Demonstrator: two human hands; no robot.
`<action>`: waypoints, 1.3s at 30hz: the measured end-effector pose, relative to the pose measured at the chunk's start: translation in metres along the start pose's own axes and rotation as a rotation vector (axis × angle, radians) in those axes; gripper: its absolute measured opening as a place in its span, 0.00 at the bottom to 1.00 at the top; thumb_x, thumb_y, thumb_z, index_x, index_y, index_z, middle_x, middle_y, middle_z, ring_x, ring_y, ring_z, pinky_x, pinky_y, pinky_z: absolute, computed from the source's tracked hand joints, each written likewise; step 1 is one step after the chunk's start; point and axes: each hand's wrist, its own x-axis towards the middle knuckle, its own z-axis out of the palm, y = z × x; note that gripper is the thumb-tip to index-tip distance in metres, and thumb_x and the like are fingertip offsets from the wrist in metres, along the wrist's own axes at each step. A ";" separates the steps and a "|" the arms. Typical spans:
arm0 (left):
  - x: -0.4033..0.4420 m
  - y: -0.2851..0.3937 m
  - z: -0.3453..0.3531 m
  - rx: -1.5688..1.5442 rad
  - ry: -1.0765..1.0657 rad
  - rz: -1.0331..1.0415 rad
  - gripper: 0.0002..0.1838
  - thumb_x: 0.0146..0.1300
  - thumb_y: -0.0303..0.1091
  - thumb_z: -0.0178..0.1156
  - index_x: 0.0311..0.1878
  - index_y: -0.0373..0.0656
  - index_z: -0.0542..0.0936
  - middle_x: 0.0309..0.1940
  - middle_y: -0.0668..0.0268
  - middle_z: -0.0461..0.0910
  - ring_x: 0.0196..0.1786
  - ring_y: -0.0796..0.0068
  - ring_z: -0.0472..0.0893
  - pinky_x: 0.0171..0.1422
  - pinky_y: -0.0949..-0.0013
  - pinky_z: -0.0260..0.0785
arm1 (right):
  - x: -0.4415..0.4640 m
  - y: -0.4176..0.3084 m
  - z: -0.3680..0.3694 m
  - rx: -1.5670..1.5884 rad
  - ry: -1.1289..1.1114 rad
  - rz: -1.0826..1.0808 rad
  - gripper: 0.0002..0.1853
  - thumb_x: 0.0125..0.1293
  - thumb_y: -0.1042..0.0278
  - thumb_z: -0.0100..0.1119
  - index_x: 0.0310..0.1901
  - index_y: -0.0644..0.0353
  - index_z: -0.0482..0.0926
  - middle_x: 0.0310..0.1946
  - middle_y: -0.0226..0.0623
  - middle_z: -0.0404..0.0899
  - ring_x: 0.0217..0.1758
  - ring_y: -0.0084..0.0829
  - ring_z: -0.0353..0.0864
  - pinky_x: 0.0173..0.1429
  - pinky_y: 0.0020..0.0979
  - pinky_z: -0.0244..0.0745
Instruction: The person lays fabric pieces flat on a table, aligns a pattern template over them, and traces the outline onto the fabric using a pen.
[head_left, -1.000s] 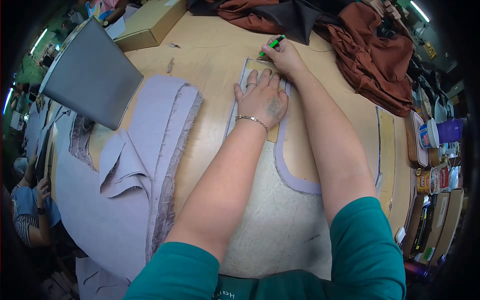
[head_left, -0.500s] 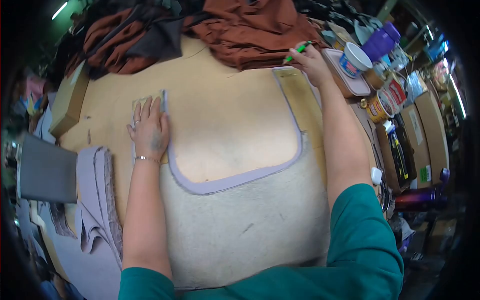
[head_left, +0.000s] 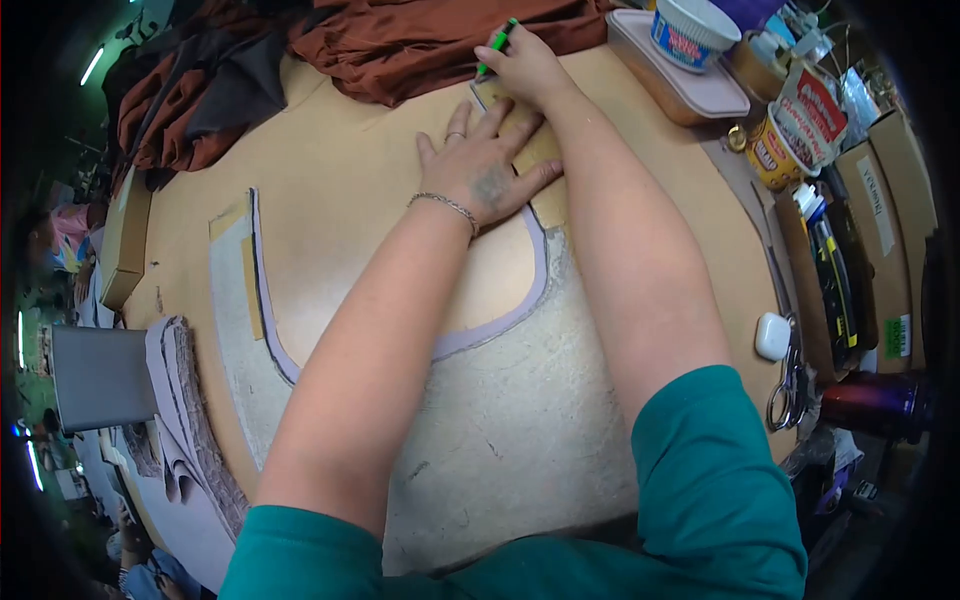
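Left hand (head_left: 487, 170) open, fingers spread over the right arm of a grey U-shaped template (head_left: 510, 430), which reaches from the near edge across the table (head_left: 350, 150). Rust-brown cloth (head_left: 430, 45) is heaped at the far edge; nearby, the right hand (head_left: 533, 65) grips a green pen (head_left: 498, 48) at that arm's far end.

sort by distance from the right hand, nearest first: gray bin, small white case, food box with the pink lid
From the right hand:
1. food box, just to its right
2. small white case, lower right
3. gray bin, far left
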 end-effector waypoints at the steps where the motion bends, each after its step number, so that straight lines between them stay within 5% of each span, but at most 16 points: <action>1: 0.000 0.000 -0.001 -0.008 -0.007 0.001 0.36 0.50 0.70 0.39 0.61 0.66 0.57 0.65 0.70 0.49 0.67 0.57 0.46 0.59 0.35 0.40 | -0.003 -0.005 0.000 -0.031 0.025 0.035 0.12 0.54 0.65 0.58 0.32 0.64 0.68 0.27 0.37 0.75 0.28 0.26 0.74 0.37 0.29 0.69; 6: 0.001 0.002 -0.004 0.039 -0.093 -0.029 0.37 0.48 0.70 0.40 0.62 0.68 0.55 0.65 0.71 0.48 0.67 0.58 0.45 0.60 0.35 0.39 | 0.007 0.022 -0.036 -0.088 0.085 0.099 0.11 0.54 0.67 0.57 0.33 0.63 0.68 0.27 0.36 0.76 0.29 0.24 0.76 0.35 0.29 0.71; 10: -0.001 0.001 -0.003 -0.057 -0.013 -0.008 0.37 0.48 0.72 0.39 0.61 0.67 0.57 0.65 0.69 0.49 0.67 0.59 0.44 0.61 0.36 0.37 | 0.001 -0.018 -0.005 -0.325 -0.086 -0.021 0.15 0.53 0.59 0.57 0.37 0.60 0.69 0.30 0.41 0.76 0.36 0.36 0.75 0.43 0.33 0.67; 14: 0.000 0.002 -0.007 -0.024 -0.086 -0.023 0.42 0.42 0.75 0.42 0.61 0.65 0.58 0.65 0.68 0.49 0.67 0.59 0.44 0.61 0.37 0.36 | -0.004 0.009 -0.049 -0.333 0.196 0.102 0.13 0.54 0.63 0.57 0.34 0.62 0.68 0.27 0.39 0.76 0.32 0.33 0.75 0.38 0.32 0.70; 16: 0.000 0.002 -0.010 -0.021 -0.094 -0.030 0.45 0.39 0.76 0.43 0.61 0.65 0.58 0.65 0.68 0.49 0.67 0.59 0.43 0.62 0.37 0.36 | -0.009 0.028 -0.068 0.229 0.148 0.253 0.06 0.57 0.70 0.54 0.32 0.61 0.68 0.24 0.32 0.74 0.29 0.22 0.74 0.32 0.25 0.70; 18: -0.001 0.005 -0.009 -0.021 -0.101 -0.032 0.47 0.37 0.77 0.44 0.61 0.64 0.58 0.65 0.69 0.48 0.67 0.59 0.43 0.61 0.36 0.36 | -0.024 0.014 -0.068 0.323 0.246 0.256 0.06 0.58 0.70 0.53 0.32 0.61 0.67 0.24 0.32 0.74 0.28 0.21 0.74 0.32 0.22 0.70; 23: -0.002 0.005 -0.010 0.013 -0.097 -0.035 0.49 0.34 0.79 0.44 0.61 0.65 0.58 0.65 0.69 0.48 0.67 0.59 0.44 0.61 0.37 0.38 | -0.037 0.012 -0.063 -0.176 0.189 -0.006 0.08 0.56 0.68 0.55 0.33 0.61 0.69 0.24 0.35 0.74 0.28 0.25 0.73 0.34 0.25 0.69; 24: -0.003 0.006 -0.009 0.023 -0.088 -0.039 0.48 0.34 0.78 0.44 0.62 0.65 0.57 0.65 0.70 0.47 0.67 0.60 0.44 0.61 0.37 0.38 | -0.052 0.000 -0.065 -0.263 0.183 -0.002 0.08 0.55 0.68 0.56 0.33 0.61 0.69 0.24 0.36 0.74 0.28 0.26 0.72 0.34 0.26 0.68; 25: -0.003 0.006 -0.009 0.030 -0.085 -0.040 0.48 0.35 0.78 0.44 0.62 0.65 0.57 0.65 0.70 0.47 0.67 0.61 0.44 0.61 0.37 0.38 | -0.067 -0.006 -0.068 -0.250 0.196 0.000 0.10 0.54 0.63 0.56 0.34 0.58 0.70 0.24 0.44 0.74 0.29 0.42 0.74 0.35 0.34 0.68; 29: 0.000 0.007 -0.011 0.054 -0.104 -0.063 0.48 0.35 0.77 0.45 0.62 0.66 0.55 0.66 0.71 0.46 0.68 0.63 0.44 0.62 0.38 0.36 | -0.177 -0.062 -0.109 -0.295 0.104 0.111 0.08 0.56 0.66 0.54 0.34 0.60 0.68 0.24 0.44 0.73 0.28 0.44 0.73 0.33 0.34 0.68; 31: -0.001 0.008 -0.007 0.068 -0.099 -0.052 0.49 0.34 0.77 0.45 0.62 0.66 0.55 0.66 0.71 0.46 0.68 0.64 0.44 0.63 0.38 0.36 | -0.254 -0.081 -0.136 -0.170 0.087 0.157 0.07 0.56 0.70 0.53 0.35 0.60 0.69 0.27 0.43 0.74 0.30 0.40 0.74 0.34 0.32 0.68; 32: -0.001 0.008 -0.006 0.083 -0.084 -0.050 0.49 0.34 0.77 0.45 0.62 0.66 0.55 0.66 0.72 0.46 0.68 0.64 0.44 0.63 0.38 0.36 | -0.295 -0.093 -0.149 -0.269 0.147 0.017 0.07 0.54 0.74 0.55 0.35 0.62 0.70 0.29 0.42 0.74 0.32 0.38 0.74 0.35 0.31 0.68; 37: 0.002 0.010 -0.003 0.127 -0.100 -0.058 0.49 0.34 0.78 0.44 0.63 0.66 0.55 0.65 0.72 0.47 0.68 0.63 0.44 0.62 0.38 0.39 | -0.434 -0.179 -0.225 -0.262 -0.095 0.348 0.09 0.53 0.80 0.54 0.36 0.63 0.68 0.33 0.43 0.74 0.35 0.32 0.75 0.38 0.29 0.69; 39: 0.001 0.014 -0.004 0.122 -0.116 -0.055 0.49 0.35 0.78 0.44 0.63 0.66 0.55 0.66 0.72 0.46 0.68 0.63 0.44 0.62 0.38 0.38 | -0.432 -0.180 -0.228 -0.126 0.084 0.358 0.08 0.55 0.80 0.52 0.37 0.62 0.67 0.34 0.41 0.74 0.36 0.29 0.75 0.39 0.28 0.69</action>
